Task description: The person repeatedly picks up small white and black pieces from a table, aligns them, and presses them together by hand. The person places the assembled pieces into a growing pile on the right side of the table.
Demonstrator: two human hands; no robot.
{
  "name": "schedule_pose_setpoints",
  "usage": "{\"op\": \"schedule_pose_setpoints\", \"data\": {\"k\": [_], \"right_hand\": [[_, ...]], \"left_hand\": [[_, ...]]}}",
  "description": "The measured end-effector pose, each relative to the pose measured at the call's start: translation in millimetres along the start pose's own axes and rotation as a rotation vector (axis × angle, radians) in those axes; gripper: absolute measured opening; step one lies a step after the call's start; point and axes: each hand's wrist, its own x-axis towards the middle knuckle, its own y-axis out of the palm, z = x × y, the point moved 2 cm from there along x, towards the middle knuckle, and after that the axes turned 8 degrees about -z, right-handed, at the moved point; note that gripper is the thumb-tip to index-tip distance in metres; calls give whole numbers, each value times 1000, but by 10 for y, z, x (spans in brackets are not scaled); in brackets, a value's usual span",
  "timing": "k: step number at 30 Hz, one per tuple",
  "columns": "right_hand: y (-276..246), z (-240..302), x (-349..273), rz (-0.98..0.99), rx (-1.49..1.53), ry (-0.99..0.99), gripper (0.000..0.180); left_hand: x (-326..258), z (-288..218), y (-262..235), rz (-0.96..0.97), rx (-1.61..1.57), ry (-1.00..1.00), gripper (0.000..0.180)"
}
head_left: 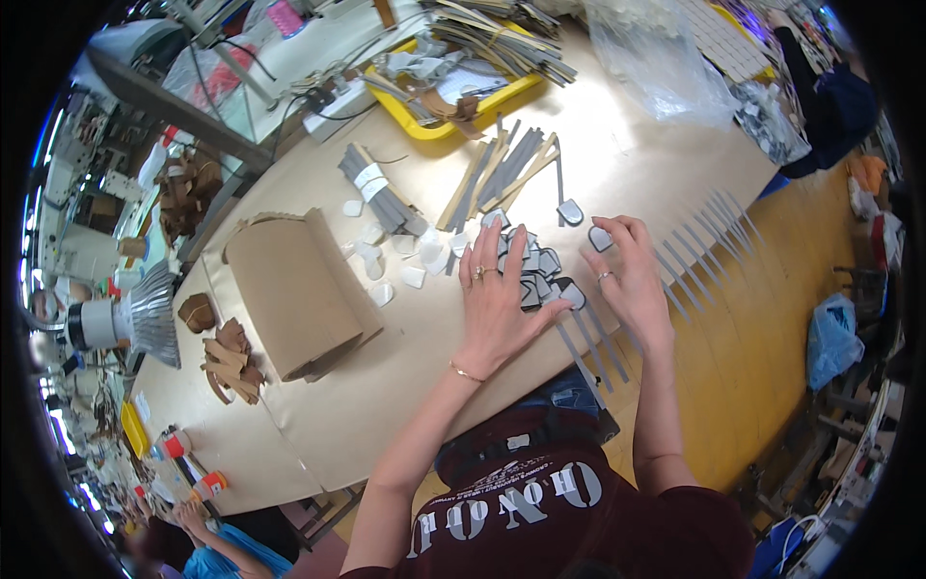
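My left hand lies with its fingers spread over a heap of small rounded tabs, dark-edged with pale faces. It covers part of the heap. Between the thumb and fingers of my right hand is one similar tab, to the right of the heap. Just above sits a loose tab at the end of a grey strip. Grey strips stick out over the table's near edge, and more strips lie in a row along its right edge.
Grey and tan strips lie loose beyond my hands, near a tied strip bundle and white pieces. A yellow tray stands farther back. Left are a brown roll, brown scraps and a lamp.
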Motion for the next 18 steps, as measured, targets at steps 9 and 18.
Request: {"op": "schedule_pose_setpoints", "data": {"k": [9, 18], "right_hand": [[658, 574, 307, 145, 29, -447, 25], [1062, 741, 475, 322, -279, -506, 11]], "left_hand": [[-345, 427, -388, 67, 244, -108, 70], [-872, 444, -825, -32, 257, -287, 64]]}}
